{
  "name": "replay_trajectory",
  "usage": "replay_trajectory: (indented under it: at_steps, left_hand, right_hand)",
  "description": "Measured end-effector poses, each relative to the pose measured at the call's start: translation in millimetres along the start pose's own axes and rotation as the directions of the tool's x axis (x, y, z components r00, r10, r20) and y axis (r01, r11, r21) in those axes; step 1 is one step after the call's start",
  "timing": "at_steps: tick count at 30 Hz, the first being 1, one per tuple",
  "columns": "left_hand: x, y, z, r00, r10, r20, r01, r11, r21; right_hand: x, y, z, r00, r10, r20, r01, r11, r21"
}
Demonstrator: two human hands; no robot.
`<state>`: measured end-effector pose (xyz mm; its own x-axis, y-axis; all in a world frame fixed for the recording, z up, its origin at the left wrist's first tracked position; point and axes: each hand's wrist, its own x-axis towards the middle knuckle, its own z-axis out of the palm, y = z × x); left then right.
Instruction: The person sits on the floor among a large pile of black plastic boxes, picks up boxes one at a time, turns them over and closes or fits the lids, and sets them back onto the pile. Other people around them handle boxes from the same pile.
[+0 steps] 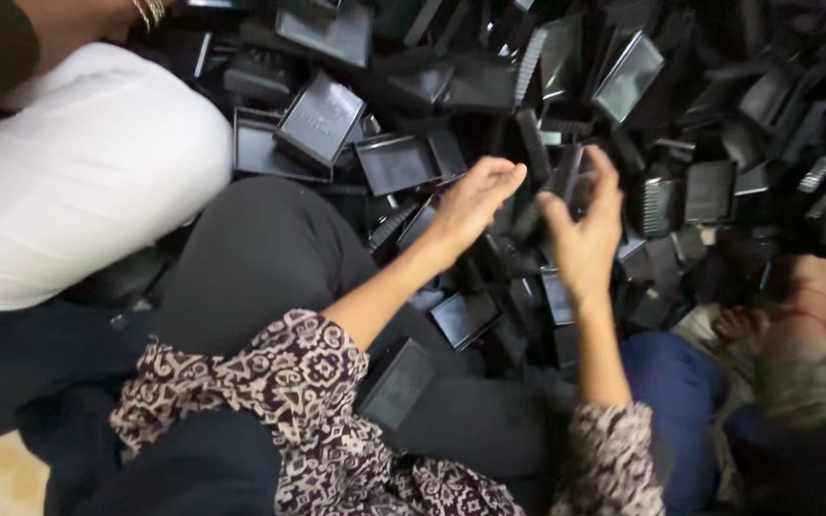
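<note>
A large heap of black plastic trays [399, 161] and ribbed black parts fills the upper half of the head view. My left hand [475, 201] hovers over the heap with fingers curled and apart, holding nothing I can see. My right hand [585, 234] faces it, palm turned inward, fingers spread. A narrow black piece [566, 177] stands between the two hands, close to my right fingers; the blur hides whether they touch it. Both my sleeves [317, 420] are patterned brown and white.
Another person in a white top [78, 172] sits at the left, with bangles on the wrist [148, 11]. Someone's dark-clothed knee [260, 253] lies in front of me. A third person [800, 334] sits low at the right beside blue cloth [671, 392].
</note>
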<state>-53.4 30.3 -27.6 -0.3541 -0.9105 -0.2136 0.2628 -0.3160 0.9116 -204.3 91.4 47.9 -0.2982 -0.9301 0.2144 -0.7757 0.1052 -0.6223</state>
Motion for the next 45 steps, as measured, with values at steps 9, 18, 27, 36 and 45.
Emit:
replay_trajectory:
  at_steps: [9, 18, 27, 36, 45]
  left_hand:
    - [-3.4, -13.2, 8.7, 0.997, -0.035, -0.066, -0.002, 0.873, -0.488]
    - [-4.2, -6.9, 9.0, 0.964, 0.151, -0.221, -0.201, 0.953, -0.227]
    - [-14.7, -14.7, 10.4, 0.936, 0.240, -0.258, -0.311, 0.906, -0.285]
    - [-24.8, -11.0, 4.7, 0.983, 0.069, -0.172, -0.144, 0.869, -0.473]
    - [-5.6, 12.4, -15.1, 0.971, 0.188, 0.146, -0.011, 0.650, -0.759]
  right_hand:
    - [-36.1, -90.0, 12.6, 0.968, 0.249, 0.034, -0.244, 0.896, 0.371]
    - [-49.9, -81.4, 39.6, 0.995, -0.035, 0.090, 0.015, 0.976, 0.215]
    - [-52.0, -71.9, 64.3, 0.989, -0.099, 0.113, 0.055, 0.939, 0.339]
    - [-50.3, -67.0, 55.8, 0.961, -0.153, 0.230, 0.048, 0.913, 0.406]
    - [-83.7, -68.1, 47.4, 0.934, -0.182, 0.308, 0.216, 0.973, -0.079]
